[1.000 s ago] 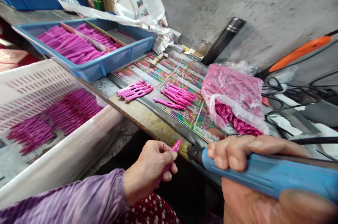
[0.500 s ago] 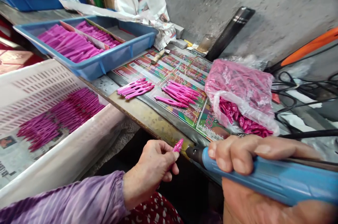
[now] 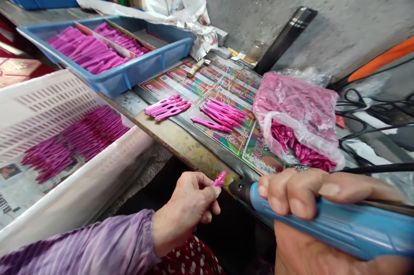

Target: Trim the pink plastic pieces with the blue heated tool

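My left hand [image 3: 189, 199], in a lilac sleeve, is shut on a slim magenta plastic piece [image 3: 220, 178], and only its tip shows above my fingers. My right hand [image 3: 291, 191] grips a blue-handled electric tool [image 3: 333, 221], probably a soldering iron. Its dark nozzle [image 3: 238, 191] points left toward the magenta tip, with a small gap between them. Two small loose piles of magenta pieces [image 3: 167, 108] [image 3: 220, 115] lie on a printed mat [image 3: 207, 80] beyond my hands.
A blue divided tray [image 3: 142, 65] holds magenta pieces. A white slotted crate [image 3: 61, 106] to the left holds more on newspaper. A clear bag of pink pieces [image 3: 296, 111] sits on the right, beside black cables [image 3: 352, 113]. A grey wall rises behind.
The whole scene has shifted slightly in view as my head moved. Less of the magenta piece shows below my left fingers, and the tool's nozzle stays close to its tip.
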Available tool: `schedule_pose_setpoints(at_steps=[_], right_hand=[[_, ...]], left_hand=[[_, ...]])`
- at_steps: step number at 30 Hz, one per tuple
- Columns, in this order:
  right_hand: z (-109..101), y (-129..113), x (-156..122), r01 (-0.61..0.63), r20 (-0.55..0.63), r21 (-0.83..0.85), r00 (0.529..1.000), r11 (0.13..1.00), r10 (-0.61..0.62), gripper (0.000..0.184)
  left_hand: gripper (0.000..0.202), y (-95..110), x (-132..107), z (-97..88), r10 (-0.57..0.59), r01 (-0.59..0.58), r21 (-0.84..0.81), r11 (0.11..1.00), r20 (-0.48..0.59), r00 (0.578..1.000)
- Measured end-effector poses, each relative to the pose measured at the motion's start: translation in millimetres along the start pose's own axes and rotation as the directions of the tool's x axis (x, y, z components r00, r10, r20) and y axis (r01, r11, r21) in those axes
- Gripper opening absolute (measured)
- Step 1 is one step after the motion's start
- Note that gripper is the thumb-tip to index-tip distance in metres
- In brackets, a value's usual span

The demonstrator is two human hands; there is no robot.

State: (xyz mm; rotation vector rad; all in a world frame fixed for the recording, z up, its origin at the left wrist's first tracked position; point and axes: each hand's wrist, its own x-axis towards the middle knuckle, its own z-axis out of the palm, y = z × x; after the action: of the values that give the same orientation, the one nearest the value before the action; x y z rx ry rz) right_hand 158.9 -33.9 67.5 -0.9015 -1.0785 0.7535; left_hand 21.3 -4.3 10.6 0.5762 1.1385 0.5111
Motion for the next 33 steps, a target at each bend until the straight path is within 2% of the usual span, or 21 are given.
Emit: schedule_pose_setpoints(at_steps=[2,6,8,10,14,19,20,21,22,23,33], right_hand=[[5,-1,-1,0.02,-0.001,-0.019,1.0,1.0,-0.02,0.025],[17,-1,3,-0.004,-0.113,-0.039,0.994,0.999,0.0,0.031],[19,0,6,0.01,-0.008,-0.022,1.0,1.0,-0.01,0.036],[20,1,9,0.044,0.047,-0.026,0.998,0.999,-0.042,0.035],[23,1,11,0.041,0.0,-0.044,0.999,0.998,-0.041,0.04],[24,-6,12,0.001,0.014,-0.031,1.0,1.0,-0.001,0.033],[22,-6,12,0.008,0.129,-0.005,0.992,1.0,-0.007,0.032],[21,-7,13,0.002,0.155,0.015,0.988,1.0,-0.004,0.027],[19,-6,14,0.006,0.115,0.02,0.993,1.0,-0.009,0.021],[18,-6,14,0.016,0.136,0.041,0.99,0.999,-0.021,0.023],[25,-2,11,0.011,0.043,0.074,0.999,0.997,-0.014,0.028]], left_hand=[[0.021,0,0,0.0,-0.001,0.001,-0.008,1.0,0.005,1.0],[0.02,0,0,0.8,-0.012,0.012,0.0,1.0,-0.015,1.0],[0.02,-1,0,1.4,-0.013,0.013,0.007,1.0,-0.024,1.0],[0.02,-2,0,1.8,-0.015,0.015,0.004,1.0,-0.024,1.0],[0.02,-2,-1,2.1,-0.016,0.016,-0.002,1.0,-0.021,1.0],[0.018,-1,-1,1.6,-0.003,0.002,-0.03,1.0,-0.017,1.0],[0.018,-1,0,1.5,-0.002,0.002,-0.035,0.999,-0.014,1.0],[0.018,-2,0,1.5,-0.001,0.001,-0.036,0.999,-0.012,1.0],[0.018,-2,0,1.6,-0.002,0.001,-0.036,0.999,-0.011,1.0],[0.019,-3,0,1.7,-0.002,0.002,-0.037,0.999,-0.011,1.0],[0.023,-1,-2,3.4,-0.005,0.005,-0.032,0.999,-0.022,1.0]])
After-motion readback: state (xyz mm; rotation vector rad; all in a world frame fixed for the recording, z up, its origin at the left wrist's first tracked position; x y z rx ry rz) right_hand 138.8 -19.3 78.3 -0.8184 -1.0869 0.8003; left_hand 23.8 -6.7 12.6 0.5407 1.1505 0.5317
